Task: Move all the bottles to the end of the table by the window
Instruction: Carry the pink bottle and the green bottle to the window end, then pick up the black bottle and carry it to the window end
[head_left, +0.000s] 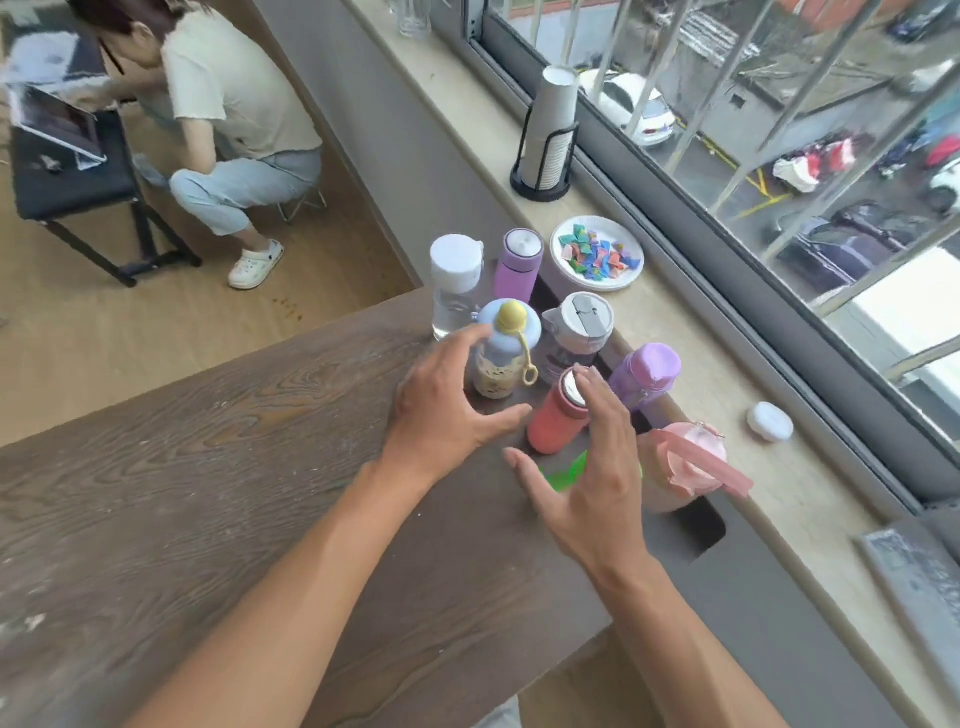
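Several bottles crowd the window end of the dark wood table (208, 467). At the back stand a clear bottle with a white cap (455, 283) and a purple flask (518, 265). In front are a blue-capped bottle with a yellow knob (503, 348), a grey-lidded cup (576, 330), a lilac bottle (644, 376), a coral flask (556, 418) and a pink bottle (685, 465). A green bottle (563, 475) is mostly hidden behind my right hand (587, 467). My left hand (447, 400) is spread beside the blue-capped bottle, fingertips touching it. Neither hand holds anything.
The stone window sill (727, 467) carries a paper plate of coloured scraps (597, 252), a stack of paper cups in a black holder (548, 135) and a small white case (770, 422). A person crouches at a low black table (67, 176) at the far left.
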